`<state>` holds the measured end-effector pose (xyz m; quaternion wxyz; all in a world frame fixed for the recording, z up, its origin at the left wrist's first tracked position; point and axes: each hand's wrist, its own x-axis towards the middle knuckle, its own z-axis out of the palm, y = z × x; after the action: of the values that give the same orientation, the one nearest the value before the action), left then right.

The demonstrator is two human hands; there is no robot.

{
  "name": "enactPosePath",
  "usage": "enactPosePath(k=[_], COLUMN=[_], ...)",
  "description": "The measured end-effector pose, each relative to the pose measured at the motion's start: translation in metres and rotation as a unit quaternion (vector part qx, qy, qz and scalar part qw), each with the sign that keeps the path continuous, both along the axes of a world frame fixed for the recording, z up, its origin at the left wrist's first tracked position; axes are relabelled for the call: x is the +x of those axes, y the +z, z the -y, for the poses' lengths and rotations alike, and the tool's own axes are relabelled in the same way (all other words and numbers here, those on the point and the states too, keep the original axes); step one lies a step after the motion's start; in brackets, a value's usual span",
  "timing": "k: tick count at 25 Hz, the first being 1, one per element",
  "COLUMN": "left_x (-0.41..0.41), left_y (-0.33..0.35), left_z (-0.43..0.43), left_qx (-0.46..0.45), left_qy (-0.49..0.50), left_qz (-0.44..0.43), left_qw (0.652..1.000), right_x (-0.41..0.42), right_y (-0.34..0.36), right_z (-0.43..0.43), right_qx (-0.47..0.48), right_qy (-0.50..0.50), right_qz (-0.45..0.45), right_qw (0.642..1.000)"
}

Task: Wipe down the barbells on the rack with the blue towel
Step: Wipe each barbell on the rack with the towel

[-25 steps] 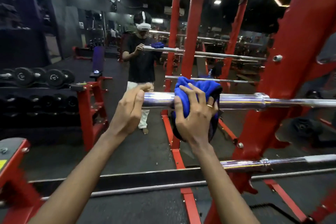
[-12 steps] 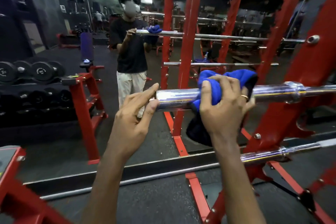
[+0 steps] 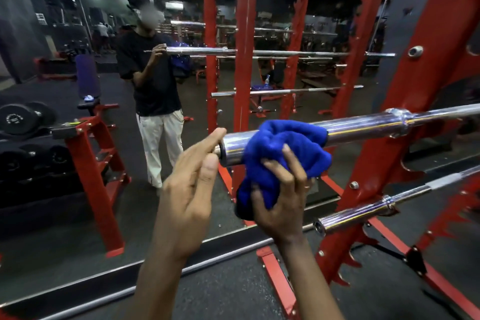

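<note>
A chrome barbell (image 3: 363, 126) lies across the red rack (image 3: 405, 101), its thick sleeve end pointing left. The blue towel (image 3: 283, 148) is bunched over the sleeve near its end. My right hand (image 3: 283, 195) grips the towel from below, palm up. My left hand (image 3: 192, 187) has its fingertips against the end face of the sleeve, fingers extended, holding nothing. A second barbell (image 3: 363, 212) rests lower on the rack, to the right.
A wall mirror (image 3: 130, 215) stands straight ahead with a metal frame at floor level; it reflects a person, the rack and the bars. Dumbbells (image 3: 23, 117) on a red stand (image 3: 88, 153) are at the left. The rack's red floor rails (image 3: 278, 278) run underfoot.
My right hand has slid the towel left toward the sleeve's end and turned underneath the bar. My left hand stays at the end face. The view has shifted right and closer.
</note>
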<state>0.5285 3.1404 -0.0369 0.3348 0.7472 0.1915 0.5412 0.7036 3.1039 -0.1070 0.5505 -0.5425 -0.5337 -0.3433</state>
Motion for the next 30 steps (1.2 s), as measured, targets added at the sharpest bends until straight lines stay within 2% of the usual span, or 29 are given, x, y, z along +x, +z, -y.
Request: enactPosePath(k=[2,5,8,11,13,15,17,19,22,24,26,28,29,30], left_x=[0.01,0.025,0.033,0.034,0.035,0.035,0.035,0.036,0.039,0.045,0.051,0.054,0.054,0.054], left_y=[0.0,0.011,0.026,0.029,0.028,0.03,0.033,0.036,0.041,0.052,0.071,0.086,0.085,0.081], left_z=[0.001,-0.006,-0.014,-0.02,-0.023,-0.024,-0.024,-0.022,-0.013,-0.011,-0.022,-0.038,-0.046,-0.052], left_qx=[0.068,0.144,0.201,0.221,0.219,0.227,0.229,0.229,0.233,0.194,0.048,-0.137,-0.175,-0.171], left_qy=[0.066,0.157,0.214,0.208,0.203,0.211,0.199,0.202,0.254,0.263,0.227,0.101,0.049,0.026], left_qz=[-0.098,-0.245,-0.313,-0.335,-0.332,-0.324,-0.33,-0.332,-0.287,-0.287,-0.346,-0.376,-0.36,-0.332], left_qw=[0.991,0.946,0.903,0.892,0.895,0.894,0.894,0.893,0.893,0.9,0.909,0.911,0.915,0.927], right_x=[0.023,0.072,0.134,0.154,0.126,0.1,0.113,0.151,0.192,0.19,0.172,0.139,0.117,0.089], right_y=[0.004,0.035,0.069,0.088,0.085,0.076,0.077,0.081,0.099,0.106,0.109,0.107,0.102,0.094], right_z=[0.004,0.012,0.02,0.027,0.028,0.034,0.04,0.045,0.049,0.044,0.039,0.035,0.032,0.029], right_qx=[0.04,0.066,0.067,0.007,-0.072,-0.132,-0.134,-0.107,-0.139,-0.162,-0.145,-0.124,-0.121,-0.117], right_qy=[-0.008,-0.066,-0.122,-0.165,-0.151,-0.08,-0.052,-0.109,-0.203,-0.202,-0.192,-0.172,-0.157,-0.142], right_qz=[-0.068,-0.104,-0.154,-0.199,-0.12,-0.018,0.024,-0.022,-0.166,-0.213,-0.225,-0.227,-0.218,-0.201], right_qw=[0.997,0.99,0.978,0.966,0.979,0.988,0.989,0.988,0.955,0.942,0.944,0.95,0.956,0.962])
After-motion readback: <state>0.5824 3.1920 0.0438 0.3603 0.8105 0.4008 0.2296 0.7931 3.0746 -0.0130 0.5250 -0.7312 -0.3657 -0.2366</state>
